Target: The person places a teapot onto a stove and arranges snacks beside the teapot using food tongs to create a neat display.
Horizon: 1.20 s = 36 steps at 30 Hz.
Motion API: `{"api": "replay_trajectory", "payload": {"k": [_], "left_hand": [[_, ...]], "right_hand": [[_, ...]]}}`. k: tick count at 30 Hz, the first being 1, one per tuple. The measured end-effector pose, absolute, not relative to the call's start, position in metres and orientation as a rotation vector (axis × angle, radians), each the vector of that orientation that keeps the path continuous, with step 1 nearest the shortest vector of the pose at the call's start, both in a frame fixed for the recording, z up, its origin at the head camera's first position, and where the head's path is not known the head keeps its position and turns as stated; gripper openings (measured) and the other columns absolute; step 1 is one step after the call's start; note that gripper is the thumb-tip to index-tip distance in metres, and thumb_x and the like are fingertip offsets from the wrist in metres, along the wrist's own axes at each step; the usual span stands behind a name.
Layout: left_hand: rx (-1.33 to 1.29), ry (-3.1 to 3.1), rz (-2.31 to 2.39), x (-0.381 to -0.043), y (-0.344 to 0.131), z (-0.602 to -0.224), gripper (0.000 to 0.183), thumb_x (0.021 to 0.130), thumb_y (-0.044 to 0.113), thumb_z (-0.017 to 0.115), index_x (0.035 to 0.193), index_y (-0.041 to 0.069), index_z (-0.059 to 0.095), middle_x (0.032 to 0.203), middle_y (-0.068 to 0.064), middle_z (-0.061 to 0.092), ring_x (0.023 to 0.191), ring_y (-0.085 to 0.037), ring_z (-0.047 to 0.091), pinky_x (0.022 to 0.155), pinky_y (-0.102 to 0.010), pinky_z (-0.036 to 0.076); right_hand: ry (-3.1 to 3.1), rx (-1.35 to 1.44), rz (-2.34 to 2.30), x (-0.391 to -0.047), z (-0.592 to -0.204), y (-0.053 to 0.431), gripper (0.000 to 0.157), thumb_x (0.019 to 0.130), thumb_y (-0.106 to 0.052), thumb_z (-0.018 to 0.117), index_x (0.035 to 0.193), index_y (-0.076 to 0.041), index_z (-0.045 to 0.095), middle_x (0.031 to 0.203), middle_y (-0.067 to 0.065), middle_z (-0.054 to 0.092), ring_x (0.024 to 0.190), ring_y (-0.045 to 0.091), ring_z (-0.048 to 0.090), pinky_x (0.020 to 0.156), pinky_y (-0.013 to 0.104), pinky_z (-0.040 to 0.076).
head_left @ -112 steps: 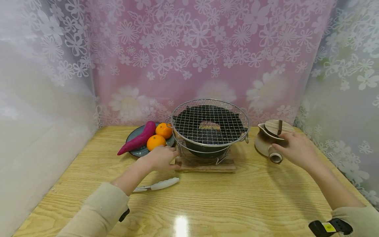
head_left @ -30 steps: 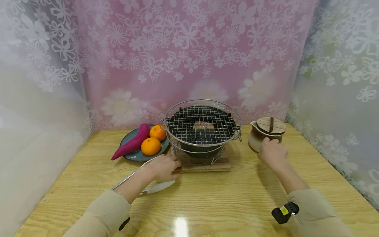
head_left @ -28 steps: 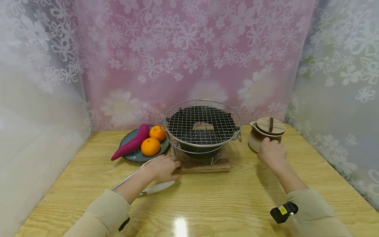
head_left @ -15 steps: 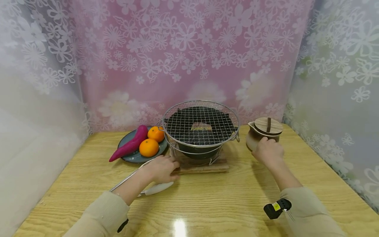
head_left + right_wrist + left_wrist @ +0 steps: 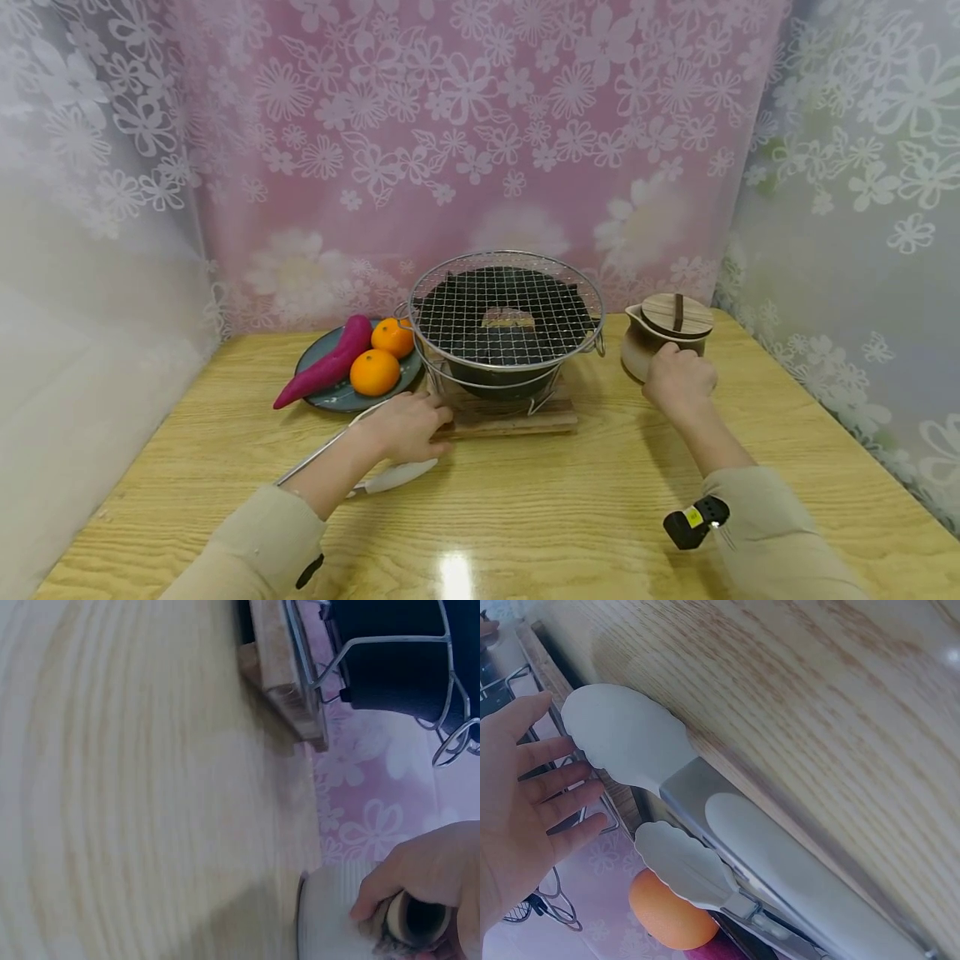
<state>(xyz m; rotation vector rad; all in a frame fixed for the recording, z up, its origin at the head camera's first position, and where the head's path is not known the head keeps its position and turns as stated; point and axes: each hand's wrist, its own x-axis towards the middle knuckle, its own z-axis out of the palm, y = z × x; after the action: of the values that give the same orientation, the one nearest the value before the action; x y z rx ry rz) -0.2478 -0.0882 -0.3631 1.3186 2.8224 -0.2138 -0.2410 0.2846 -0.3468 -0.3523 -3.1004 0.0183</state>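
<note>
My right hand grips the side handle of a brown-and-cream ceramic teapot, its fingers wrapped round the hollow stub. The teapot stands upright at the right, a wooden lid on top. My left hand hovers by the front left corner of a wooden board, over a pair of tongs with pale scalloped tips. In the left wrist view its fingers are spread and loosely extended, holding nothing; the tongs lie beside them. Whether the fingertips touch the board is unclear.
On the board stands a black tabletop grill topped with a round wire mesh. A blue plate at the left bears a purple sweet potato and two oranges. Floral curtains close off the back and sides.
Since the earliest frame, my right hand has gone from spread beside the teapot to gripping its handle. My left hand stays near the board. The head view has shifted slightly; the teapot has barely moved.
</note>
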Motion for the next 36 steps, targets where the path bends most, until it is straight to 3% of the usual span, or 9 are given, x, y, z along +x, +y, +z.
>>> {"api": "replay_trajectory", "payload": {"k": [5, 10, 16, 21, 36], "left_hand": [[1.317, 2.825, -0.212, -0.249, -0.088, -0.363, 0.035, 0.086, 0.043, 0.059, 0.104, 0.014, 0.062, 0.100, -0.002, 0.057, 0.096, -0.022, 0.056, 0.083, -0.040, 0.045], [1.326, 2.824, -0.216, -0.248, -0.088, -0.362, 0.035, 0.086, 0.043, 0.059, 0.104, 0.013, 0.062, 0.101, -0.003, 0.057, 0.099, -0.023, 0.055, 0.085, -0.040, 0.045], [1.327, 2.822, -0.209, -0.247, -0.088, -0.359, 0.033, 0.086, 0.040, 0.060, 0.104, 0.012, 0.062, 0.101, -0.004, 0.057, 0.099, -0.024, 0.055, 0.084, -0.040, 0.045], [1.322, 2.823, -0.209, -0.247, -0.087, -0.361, 0.033, 0.086, 0.040, 0.060, 0.103, 0.012, 0.061, 0.100, -0.003, 0.057, 0.100, -0.024, 0.055, 0.084, -0.041, 0.045], [1.335, 2.817, -0.210, -0.250, -0.089, -0.366, 0.035, 0.087, 0.042, 0.058, 0.106, 0.013, 0.062, 0.104, -0.004, 0.057, 0.099, -0.023, 0.055, 0.085, -0.039, 0.045]], "right_hand": [[-3.046, -0.322, 0.043, -0.239, -0.351, 0.290, 0.047, 0.080, -0.021, 0.065, 0.094, 0.017, 0.040, 0.078, 0.036, 0.047, 0.064, 0.044, 0.053, 0.048, 0.046, 0.043], [-3.011, -0.280, 0.063, -0.237, -0.354, 0.295, 0.039, 0.080, -0.017, 0.063, 0.088, 0.013, 0.039, 0.074, 0.035, 0.047, 0.063, 0.045, 0.054, 0.047, 0.048, 0.042], [-2.957, -0.260, 0.106, -0.234, -0.357, 0.300, 0.025, 0.089, -0.015, 0.046, 0.083, 0.008, 0.037, 0.070, 0.032, 0.044, 0.061, 0.045, 0.051, 0.044, 0.046, 0.039], [-2.907, -0.225, 0.133, -0.230, -0.360, 0.303, 0.027, 0.095, -0.017, 0.034, 0.079, 0.005, 0.036, 0.066, 0.030, 0.042, 0.058, 0.046, 0.048, 0.044, 0.047, 0.037], [-2.876, -0.217, 0.173, -0.228, -0.366, 0.309, 0.027, 0.096, -0.020, 0.036, 0.086, 0.005, 0.035, 0.071, 0.030, 0.042, 0.066, 0.049, 0.049, 0.046, 0.051, 0.036]]}}
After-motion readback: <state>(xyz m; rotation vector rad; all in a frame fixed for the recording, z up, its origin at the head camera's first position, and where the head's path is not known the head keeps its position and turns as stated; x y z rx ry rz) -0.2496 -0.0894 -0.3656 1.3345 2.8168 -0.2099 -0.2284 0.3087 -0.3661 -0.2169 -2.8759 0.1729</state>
